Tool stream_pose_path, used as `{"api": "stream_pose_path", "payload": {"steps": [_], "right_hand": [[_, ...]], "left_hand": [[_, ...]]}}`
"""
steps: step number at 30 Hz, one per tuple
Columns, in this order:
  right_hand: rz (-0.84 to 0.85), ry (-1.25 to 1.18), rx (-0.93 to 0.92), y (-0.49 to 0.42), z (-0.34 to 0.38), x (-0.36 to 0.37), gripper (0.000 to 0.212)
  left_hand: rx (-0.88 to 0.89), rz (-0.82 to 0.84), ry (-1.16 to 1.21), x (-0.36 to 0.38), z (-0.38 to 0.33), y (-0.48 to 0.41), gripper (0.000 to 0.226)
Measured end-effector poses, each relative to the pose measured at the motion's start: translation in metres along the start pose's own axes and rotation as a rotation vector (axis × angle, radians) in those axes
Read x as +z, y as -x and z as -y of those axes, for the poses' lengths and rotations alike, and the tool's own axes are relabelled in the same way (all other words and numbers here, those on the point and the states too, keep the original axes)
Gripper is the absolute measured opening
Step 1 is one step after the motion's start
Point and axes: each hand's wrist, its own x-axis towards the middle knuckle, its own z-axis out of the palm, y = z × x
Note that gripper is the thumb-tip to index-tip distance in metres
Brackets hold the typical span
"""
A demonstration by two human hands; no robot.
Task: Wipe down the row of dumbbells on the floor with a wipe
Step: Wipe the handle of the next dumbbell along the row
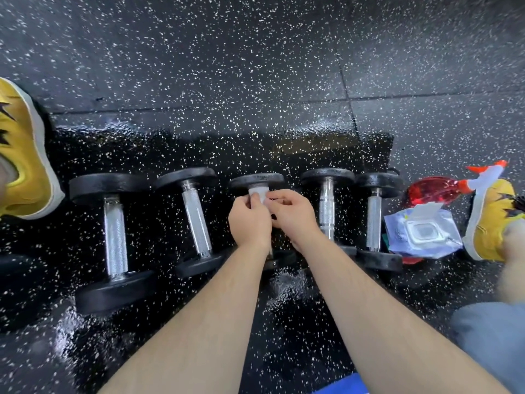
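The left hand (250,220) and the right hand (294,214) are held side by side over the middle dumbbell (257,180). Both have fingers curled and pinched on the wipe (259,194), which is pressed to the far end of the handle, just under the far head. The wipe is judged light, limp and damp, best bunched round the bar. The dumbbell is judged heavy, rigid and liable to roll; the knurled handle is the sure place for a hold. Knuckle room is crowded by the left neighbour (196,220) and the right neighbour (326,211). Just beside the right end of the row, a wipes pack (423,233) and a red spray bottle (434,190) are found. Under the row, the speckled floor (227,81) is seen dark and glossy, judged wet.
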Motion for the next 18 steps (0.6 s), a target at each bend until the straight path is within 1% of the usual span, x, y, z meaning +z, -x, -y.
{"api": "stream_pose_path", "payload": {"steps": [4,6,8,10,12,13,15,17,18], "right_hand": [[0.033,-0.049,0.032,0.001,0.005,-0.001,0.007],[0.001,-0.166,0.101,0.002,0.008,-0.004,0.018],[0.006,-0.217,0.177,0.002,0.007,-0.003,0.033],[0.048,-0.17,0.227,0.001,0.004,0.001,0.036],[0.07,-0.092,0.241,0.0,0.004,0.006,0.029],[0.065,-0.071,0.247,0.0,0.005,0.008,0.026],[0.041,-0.073,0.235,-0.002,0.005,0.008,0.021],[-0.01,-0.042,0.191,-0.005,0.005,0.007,0.019],[-0.043,-0.008,0.158,-0.006,0.004,0.007,0.019]], "left_hand": [[-0.022,0.128,0.106,-0.002,0.001,-0.004,0.033],[-0.056,0.185,0.116,-0.001,0.002,-0.007,0.033],[-0.095,0.207,0.128,-0.002,0.001,-0.01,0.032],[-0.127,0.24,0.159,-0.002,0.0,-0.013,0.033],[-0.145,0.264,0.166,-0.002,-0.003,-0.014,0.033],[-0.148,0.251,0.152,-0.001,-0.004,-0.014,0.035],[-0.132,0.157,0.114,0.002,-0.005,-0.015,0.038],[-0.088,0.063,0.056,0.002,-0.007,-0.01,0.03],[-0.055,0.047,0.036,0.002,-0.006,-0.005,0.026]]}}
